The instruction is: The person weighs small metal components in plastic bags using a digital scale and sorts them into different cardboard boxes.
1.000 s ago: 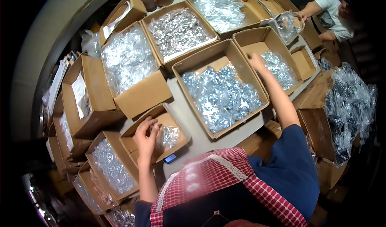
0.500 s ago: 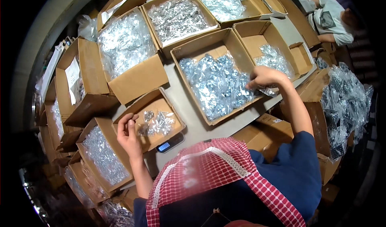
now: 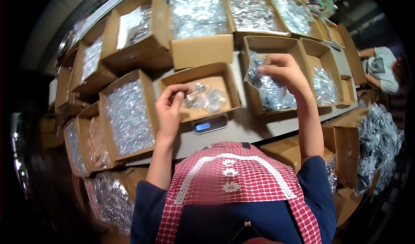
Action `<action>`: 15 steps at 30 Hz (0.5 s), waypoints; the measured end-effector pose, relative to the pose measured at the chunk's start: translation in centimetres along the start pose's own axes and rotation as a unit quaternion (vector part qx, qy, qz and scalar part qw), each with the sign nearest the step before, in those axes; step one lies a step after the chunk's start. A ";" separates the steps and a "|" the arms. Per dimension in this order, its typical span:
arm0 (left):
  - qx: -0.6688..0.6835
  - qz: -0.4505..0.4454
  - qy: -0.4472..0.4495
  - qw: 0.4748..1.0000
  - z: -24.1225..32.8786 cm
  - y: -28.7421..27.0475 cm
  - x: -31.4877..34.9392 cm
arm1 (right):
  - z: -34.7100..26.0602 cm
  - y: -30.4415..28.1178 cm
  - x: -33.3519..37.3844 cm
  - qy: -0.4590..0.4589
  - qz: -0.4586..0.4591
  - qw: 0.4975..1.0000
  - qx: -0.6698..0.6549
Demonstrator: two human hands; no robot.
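Note:
My right hand [image 3: 283,73] pinches a small clear plastic bag of metal parts [image 3: 253,72], lifted at the left side of an open cardboard box [image 3: 253,103]. In that box lies a pile of similar bags [image 3: 276,94]. My left hand [image 3: 170,104] reaches over the left wall of a shallow cardboard box [image 3: 231,86]. Its fingers are curled toward the thumb; what they hold, if anything, I cannot make out. Several clear bags of small parts [image 3: 212,98] lie in this shallow box, which rests on a digital scale [image 3: 210,125] with a lit blue display.
Boxes of bagged parts stand along the back, one with a lowered front flap [image 3: 202,51], and on the left, including one of silvery bags [image 3: 129,116]. A smaller box [image 3: 324,62] adjoins on the right. Another person [image 3: 382,69] is at far right, beyond a heap of bags [image 3: 378,144].
My right hand has raised a bag of metal parts from the box's near right corner to its left side. The view has turned left, and my left hand stays at the shallow box.

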State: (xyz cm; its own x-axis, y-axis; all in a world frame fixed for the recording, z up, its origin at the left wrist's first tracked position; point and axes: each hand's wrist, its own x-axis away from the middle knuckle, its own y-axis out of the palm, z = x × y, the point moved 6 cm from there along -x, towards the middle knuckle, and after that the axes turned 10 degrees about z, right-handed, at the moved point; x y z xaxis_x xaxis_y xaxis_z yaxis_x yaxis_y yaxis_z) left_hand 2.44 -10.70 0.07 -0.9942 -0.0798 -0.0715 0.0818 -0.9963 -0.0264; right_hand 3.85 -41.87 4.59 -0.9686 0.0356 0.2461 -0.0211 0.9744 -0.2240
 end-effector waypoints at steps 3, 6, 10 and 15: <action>0.038 0.047 -0.001 0.998 0.8 -3.7 0.7 | -1.2 7.9 -0.4 -0.032 -0.078 0.995 0.057; 0.020 0.094 0.010 0.995 1.2 -8.7 1.1 | -0.1 11.5 -2.7 -0.025 -0.065 0.997 0.035; -0.005 0.144 -0.004 0.990 0.2 -16.5 2.6 | 0.1 13.0 -4.3 -0.028 -0.025 0.992 -0.120; -0.063 0.191 -0.041 0.979 -3.6 -24.9 4.1 | 1.6 10.0 -4.9 -0.156 0.133 0.969 -0.135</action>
State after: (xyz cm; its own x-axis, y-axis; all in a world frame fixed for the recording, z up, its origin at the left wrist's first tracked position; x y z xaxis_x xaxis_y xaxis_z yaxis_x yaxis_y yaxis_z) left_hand -3.42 13.93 -3.17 -0.8912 -0.4533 -0.0192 0.4515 -0.8819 -0.1360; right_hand 8.01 -32.67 -0.40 -0.9597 0.2649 -0.0939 0.2636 0.9643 0.0258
